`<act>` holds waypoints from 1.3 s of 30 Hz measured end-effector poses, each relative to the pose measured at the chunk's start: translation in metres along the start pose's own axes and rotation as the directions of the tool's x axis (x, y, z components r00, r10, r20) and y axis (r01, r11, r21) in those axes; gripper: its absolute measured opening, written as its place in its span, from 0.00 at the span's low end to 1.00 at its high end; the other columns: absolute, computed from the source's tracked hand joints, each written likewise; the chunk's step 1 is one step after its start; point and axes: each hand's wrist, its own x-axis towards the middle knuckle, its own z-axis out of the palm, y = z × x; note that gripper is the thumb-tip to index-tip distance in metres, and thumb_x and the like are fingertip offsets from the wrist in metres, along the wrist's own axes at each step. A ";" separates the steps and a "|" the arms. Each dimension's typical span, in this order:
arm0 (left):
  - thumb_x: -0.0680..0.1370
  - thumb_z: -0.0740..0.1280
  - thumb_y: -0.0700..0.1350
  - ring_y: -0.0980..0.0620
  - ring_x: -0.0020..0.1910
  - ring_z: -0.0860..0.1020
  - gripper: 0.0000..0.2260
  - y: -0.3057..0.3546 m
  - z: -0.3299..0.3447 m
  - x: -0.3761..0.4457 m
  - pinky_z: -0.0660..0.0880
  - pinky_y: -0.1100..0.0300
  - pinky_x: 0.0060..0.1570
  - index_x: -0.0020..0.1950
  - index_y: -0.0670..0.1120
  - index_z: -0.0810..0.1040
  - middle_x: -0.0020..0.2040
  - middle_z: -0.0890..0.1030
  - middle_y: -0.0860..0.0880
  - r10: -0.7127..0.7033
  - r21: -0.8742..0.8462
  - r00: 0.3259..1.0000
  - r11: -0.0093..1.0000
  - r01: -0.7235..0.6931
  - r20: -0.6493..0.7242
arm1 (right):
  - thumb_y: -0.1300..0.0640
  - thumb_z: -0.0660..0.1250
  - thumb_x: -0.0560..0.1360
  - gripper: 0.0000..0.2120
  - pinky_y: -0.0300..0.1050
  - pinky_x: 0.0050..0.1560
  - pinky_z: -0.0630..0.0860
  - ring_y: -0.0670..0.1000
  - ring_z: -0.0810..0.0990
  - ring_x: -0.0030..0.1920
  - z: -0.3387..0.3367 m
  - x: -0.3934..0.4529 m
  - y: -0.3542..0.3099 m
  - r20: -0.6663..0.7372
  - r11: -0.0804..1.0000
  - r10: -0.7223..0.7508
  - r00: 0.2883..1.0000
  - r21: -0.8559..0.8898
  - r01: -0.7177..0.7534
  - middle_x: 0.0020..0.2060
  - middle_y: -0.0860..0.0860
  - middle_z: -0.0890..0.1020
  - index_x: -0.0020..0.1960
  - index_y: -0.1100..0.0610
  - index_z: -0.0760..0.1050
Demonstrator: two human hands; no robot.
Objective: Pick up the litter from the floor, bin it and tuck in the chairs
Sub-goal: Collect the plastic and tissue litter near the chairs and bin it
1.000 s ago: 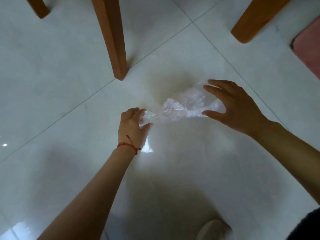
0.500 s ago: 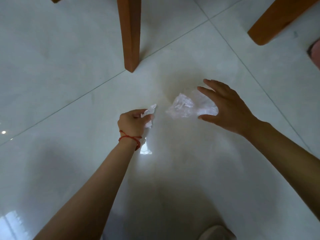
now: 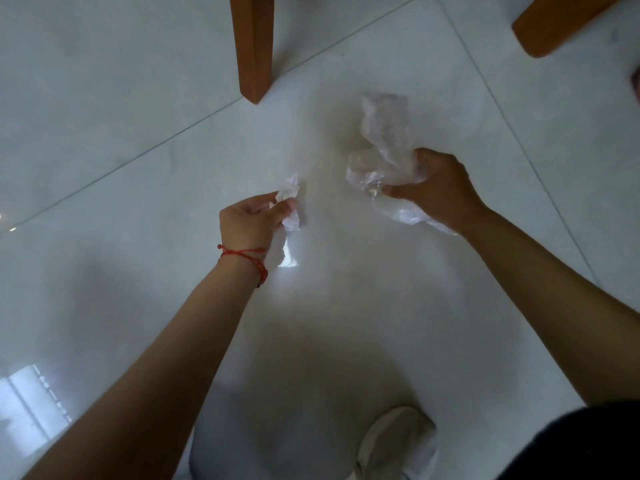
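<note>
Head view is showing the left hand (image 3: 252,221) pinching a paper scrap (image 3: 290,206), the right hand (image 3: 434,187) clutching a plastic bag (image 3: 384,150) above the floor (image 3: 121,98); its loose trailing film is risking slipping free

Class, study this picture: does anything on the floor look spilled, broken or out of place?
Nothing stands out. The crumpled white paper scrap is in the left hand, the clear plastic bag in the right hand; the white tiled floor shows no spill.
</note>
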 end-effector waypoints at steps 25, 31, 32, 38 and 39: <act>0.69 0.72 0.35 0.56 0.34 0.81 0.11 0.220 -0.081 -0.231 0.78 0.65 0.39 0.49 0.34 0.80 0.34 0.82 0.49 -0.017 0.015 0.996 1.000 0.016 0.093 | 0.57 0.76 0.65 0.16 0.43 0.49 0.76 0.51 0.81 0.46 -0.151 -0.217 -0.189 0.238 0.722 0.373 0.897 0.532 -0.442 0.46 0.53 0.83 0.52 0.56 0.79; 0.68 0.72 0.36 0.51 0.38 0.80 0.14 0.298 -0.109 -0.305 0.80 0.61 0.44 0.52 0.35 0.79 0.37 0.81 0.46 -0.008 -0.013 0.996 1.000 0.009 0.086 | 0.57 0.74 0.67 0.16 0.35 0.36 0.73 0.46 0.79 0.37 -0.206 -0.273 -0.273 0.217 0.697 0.358 0.908 0.585 -0.414 0.39 0.49 0.81 0.53 0.58 0.78; 0.68 0.72 0.36 0.50 0.38 0.80 0.13 0.310 -0.115 -0.317 0.79 0.60 0.45 0.52 0.36 0.79 0.36 0.81 0.47 -0.006 -0.023 0.997 1.000 0.008 0.078 | 0.56 0.74 0.67 0.16 0.36 0.37 0.73 0.46 0.79 0.38 -0.214 -0.282 -0.285 0.208 0.697 0.356 0.911 0.591 -0.407 0.40 0.50 0.81 0.53 0.58 0.78; 0.67 0.73 0.35 0.47 0.39 0.78 0.12 0.367 -0.144 -0.383 0.78 0.54 0.49 0.50 0.40 0.81 0.30 0.82 0.52 0.021 -0.054 0.998 0.998 -0.018 0.052 | 0.56 0.75 0.67 0.16 0.39 0.42 0.73 0.49 0.79 0.41 -0.253 -0.340 -0.351 0.162 0.708 0.336 0.928 0.606 -0.362 0.41 0.52 0.81 0.52 0.60 0.78; 0.67 0.73 0.35 0.46 0.41 0.78 0.12 0.375 -0.149 -0.395 0.78 0.53 0.50 0.50 0.40 0.81 0.33 0.82 0.48 0.025 -0.067 0.998 0.998 -0.021 0.050 | 0.56 0.75 0.67 0.16 0.38 0.42 0.74 0.49 0.79 0.41 -0.259 -0.349 -0.362 0.159 0.707 0.331 0.930 0.611 -0.356 0.41 0.52 0.81 0.51 0.61 0.78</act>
